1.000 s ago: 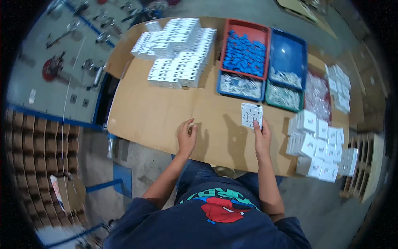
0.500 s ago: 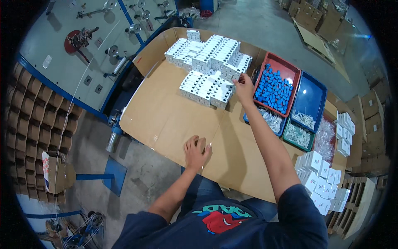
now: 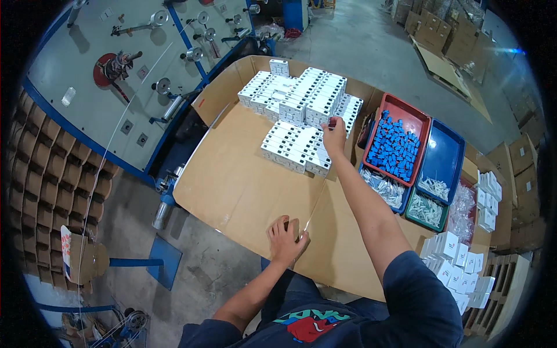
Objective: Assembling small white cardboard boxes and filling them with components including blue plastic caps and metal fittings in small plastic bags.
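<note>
White boxes [image 3: 313, 93], flat and square, stand on edge in tight rows near the far side of the cardboard sheet [image 3: 226, 180] in front of you. Some rows sit on top of others, and one lone box [image 3: 279, 68] stands up at the back. Your right hand [image 3: 335, 139] is right at these boxes, on the side of the pile close to the trays, with its fingers bent down over the boxes there. From here you cannot tell how wide the fingers are or if they have hold of a box. Your left hand [image 3: 286, 240] is well apart from the pile, low over the near edge of the sheet, with its fingers loosely bent and its thumb held away; nothing shows in it. Just right of the pile, a red tray [image 3: 408, 111] is full of little blue pieces [image 3: 394, 151]. Next to that is a blue tray [image 3: 444, 149] with thin pale pieces [image 3: 434, 188] at its near end, and a green tray [image 3: 426, 225] is just below it. Farther right are clear plastic bags [image 3: 461, 206], and nearer to you sits a heap of white packs [image 3: 458, 268].
</note>
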Demonstrator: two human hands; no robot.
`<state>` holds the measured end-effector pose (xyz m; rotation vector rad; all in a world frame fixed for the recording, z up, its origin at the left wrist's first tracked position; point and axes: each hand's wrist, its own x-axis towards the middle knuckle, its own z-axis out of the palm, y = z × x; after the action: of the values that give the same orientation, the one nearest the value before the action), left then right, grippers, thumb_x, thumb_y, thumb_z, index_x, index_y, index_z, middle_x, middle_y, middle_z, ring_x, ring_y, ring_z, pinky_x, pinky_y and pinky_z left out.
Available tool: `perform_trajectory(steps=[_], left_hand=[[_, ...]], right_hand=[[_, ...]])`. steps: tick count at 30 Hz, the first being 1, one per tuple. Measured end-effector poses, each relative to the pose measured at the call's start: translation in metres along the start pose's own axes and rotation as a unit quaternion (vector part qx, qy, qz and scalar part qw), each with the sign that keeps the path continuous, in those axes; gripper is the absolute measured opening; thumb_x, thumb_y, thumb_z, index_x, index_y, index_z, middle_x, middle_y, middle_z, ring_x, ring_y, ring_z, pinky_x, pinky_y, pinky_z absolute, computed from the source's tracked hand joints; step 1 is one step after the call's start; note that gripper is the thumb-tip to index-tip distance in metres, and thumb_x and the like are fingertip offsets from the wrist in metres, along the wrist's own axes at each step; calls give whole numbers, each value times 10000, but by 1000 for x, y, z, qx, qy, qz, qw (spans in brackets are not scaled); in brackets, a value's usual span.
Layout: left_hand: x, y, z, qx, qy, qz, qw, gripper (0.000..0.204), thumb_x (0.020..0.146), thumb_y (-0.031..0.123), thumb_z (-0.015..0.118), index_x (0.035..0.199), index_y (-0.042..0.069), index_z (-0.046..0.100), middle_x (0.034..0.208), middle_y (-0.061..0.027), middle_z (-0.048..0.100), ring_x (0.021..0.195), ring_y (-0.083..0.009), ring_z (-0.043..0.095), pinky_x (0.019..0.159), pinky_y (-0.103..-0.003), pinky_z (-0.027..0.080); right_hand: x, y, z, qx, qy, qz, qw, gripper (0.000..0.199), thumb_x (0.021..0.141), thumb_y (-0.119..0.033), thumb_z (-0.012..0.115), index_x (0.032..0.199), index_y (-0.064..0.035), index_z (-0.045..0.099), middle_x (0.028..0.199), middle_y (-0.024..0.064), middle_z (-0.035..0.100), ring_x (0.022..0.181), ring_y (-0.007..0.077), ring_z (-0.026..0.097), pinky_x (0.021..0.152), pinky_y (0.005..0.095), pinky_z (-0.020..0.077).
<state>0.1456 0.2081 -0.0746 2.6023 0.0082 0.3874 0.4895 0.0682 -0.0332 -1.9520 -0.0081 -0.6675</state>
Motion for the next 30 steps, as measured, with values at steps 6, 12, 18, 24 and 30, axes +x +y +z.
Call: perform_trajectory(steps=[6,12,18,24,30], left_hand=[[2,-1,1,7,5,6,1000,484,816,363,720,1206,94,623,1302,-174,530,1267,-347,460,1078,-513,325],[-1,-2,3,19,-4,-5,1000,489,822,374,726,1203,84,628,1315,-178,523,1279,-350,452,1088,-518,321],[0,-1,4,16,3,0,1000,491,826,382,723,1205,84,629,1315,-177,518,1281,-352,450,1099,-521,315],[1,4,0,13,0,-5,1000,482,832,388,711,1206,96,625,1309,-170,514,1289,-347,440,1096,-516,313],[-9,0,4,11,4,-10,1000,474,826,389,715,1191,99,630,1316,-171,513,1293,-343,440,1090,-510,316]], right_hand=[[5,9,13,16,1,62,998,314,849,-112,776,1061,3,574,977,152,637,820,284,651,771,398,528],[8,5,19,-2,1,56,998,284,840,-130,787,982,-4,576,930,144,632,807,286,651,756,403,529],[11,15,18,-35,10,34,999,317,807,-151,823,977,3,605,898,135,662,765,253,673,724,376,542],[8,9,10,-25,14,27,999,295,813,-140,807,1001,-4,625,932,129,682,772,229,687,728,365,551],[-32,9,-42,35,-60,62,996,233,856,-138,765,1015,-9,655,915,109,685,767,200,665,720,339,532]])
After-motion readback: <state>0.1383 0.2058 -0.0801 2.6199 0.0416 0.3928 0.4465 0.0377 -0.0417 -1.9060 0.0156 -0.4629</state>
